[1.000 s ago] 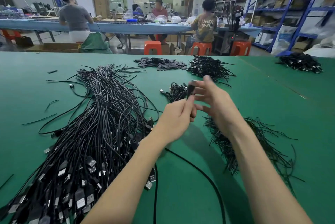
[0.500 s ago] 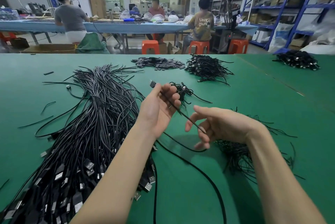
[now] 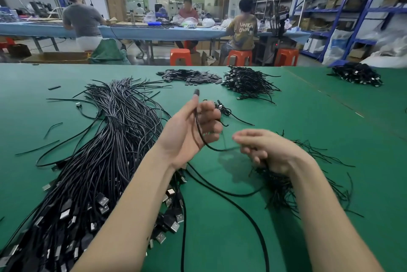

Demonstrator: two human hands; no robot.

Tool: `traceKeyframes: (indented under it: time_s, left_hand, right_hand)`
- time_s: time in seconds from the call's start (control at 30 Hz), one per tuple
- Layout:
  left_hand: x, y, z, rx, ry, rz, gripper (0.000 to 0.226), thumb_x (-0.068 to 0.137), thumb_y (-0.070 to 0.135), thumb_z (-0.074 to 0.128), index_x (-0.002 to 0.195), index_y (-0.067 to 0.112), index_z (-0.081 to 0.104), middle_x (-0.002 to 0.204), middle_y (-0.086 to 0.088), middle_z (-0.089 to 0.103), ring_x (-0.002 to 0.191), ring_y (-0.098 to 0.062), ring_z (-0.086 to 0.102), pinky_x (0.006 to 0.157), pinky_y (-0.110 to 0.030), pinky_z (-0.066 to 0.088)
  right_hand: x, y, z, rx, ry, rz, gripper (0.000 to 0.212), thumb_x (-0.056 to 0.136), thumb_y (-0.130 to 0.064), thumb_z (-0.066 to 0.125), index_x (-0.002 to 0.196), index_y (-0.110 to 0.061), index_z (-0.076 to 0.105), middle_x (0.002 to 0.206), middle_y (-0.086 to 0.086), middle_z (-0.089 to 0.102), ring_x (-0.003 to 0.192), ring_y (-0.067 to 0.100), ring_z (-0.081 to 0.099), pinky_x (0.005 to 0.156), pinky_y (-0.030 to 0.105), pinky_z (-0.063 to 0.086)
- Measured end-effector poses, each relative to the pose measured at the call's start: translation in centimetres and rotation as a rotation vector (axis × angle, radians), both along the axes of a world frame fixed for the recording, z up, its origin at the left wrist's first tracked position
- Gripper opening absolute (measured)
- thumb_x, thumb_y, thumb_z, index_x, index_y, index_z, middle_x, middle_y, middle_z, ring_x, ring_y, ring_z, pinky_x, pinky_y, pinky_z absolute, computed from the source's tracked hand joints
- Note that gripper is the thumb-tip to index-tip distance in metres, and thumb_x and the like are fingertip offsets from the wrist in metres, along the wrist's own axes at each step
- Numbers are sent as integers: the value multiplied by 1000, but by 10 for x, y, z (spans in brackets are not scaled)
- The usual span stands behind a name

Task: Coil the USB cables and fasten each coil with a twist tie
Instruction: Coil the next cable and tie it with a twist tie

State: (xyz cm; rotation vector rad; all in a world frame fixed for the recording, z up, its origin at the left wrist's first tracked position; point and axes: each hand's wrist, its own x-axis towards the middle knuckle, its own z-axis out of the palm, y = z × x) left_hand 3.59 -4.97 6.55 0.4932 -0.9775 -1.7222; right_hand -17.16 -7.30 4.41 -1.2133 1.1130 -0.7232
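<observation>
My left hand (image 3: pixel 193 130) is raised palm-up over the green table (image 3: pixel 330 139) and pinches one black USB cable (image 3: pixel 199 132) near its plug end, which sticks up past my thumb. The cable curves down across my palm to my right hand (image 3: pixel 266 150), whose curled fingers hold it, blurred by motion. From there it trails in a long loop on the table toward me. A big pile of loose USB cables (image 3: pixel 94 161) lies on the left. Black twist ties (image 3: pixel 293 183) lie in a heap under my right wrist. One coiled cable (image 3: pixel 222 108) sits just beyond my left hand.
Further back lie a pile of small flat black pieces (image 3: pixel 189 76), a heap of coiled cables (image 3: pixel 248 83) and another heap (image 3: pixel 357 75) at the far right. Beyond the table edge, people sit on orange stools at a blue bench; blue shelving stands right.
My hands have separated, the left keeping the plug end up while the right slid down along the cable, then came back closer to the left, bending the cable into a curve.
</observation>
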Motion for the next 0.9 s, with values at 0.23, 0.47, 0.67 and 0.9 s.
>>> traceKeyframes:
  time_s: [0.23, 0.47, 0.67, 0.9]
  left_hand:
    - [-12, 0, -5, -137, -495, -95, 61, 108, 41, 28, 91, 10, 78, 104, -22, 74, 105, -34, 71, 86, -37, 59]
    - [-15, -5, -10, -160, -599, 166, 50, 110, 35, 26, 108, 8, 68, 87, -2, 76, 87, -16, 73, 91, -35, 56]
    - [3, -9, -1, -6, 62, 135, 56, 110, 34, 19, 128, -4, 56, 124, -21, 67, 115, -33, 66, 94, -37, 57]
    - [12, -6, 0, -48, 58, 64, 57, 109, 34, 24, 114, -1, 68, 118, -20, 70, 106, -32, 70, 86, -38, 60]
  right_hand:
    - [12, 7, 31, -166, -384, -147, 10, 104, -15, 50, 110, -15, 58, 88, 5, 74, 53, 7, 58, 34, 14, 33]
    - [26, 21, 44, -341, -261, 103, 16, 103, -8, 49, 101, -13, 64, 93, 0, 69, 57, 11, 53, 47, 21, 45]
    - [12, 26, 25, 52, -242, 637, 14, 100, -11, 50, 111, -16, 57, 97, 12, 59, 83, 21, 57, 86, 63, 55]
    - [13, 10, -6, 243, -252, 312, 18, 100, -7, 50, 98, -22, 59, 78, 2, 47, 44, 0, 33, 30, 7, 30]
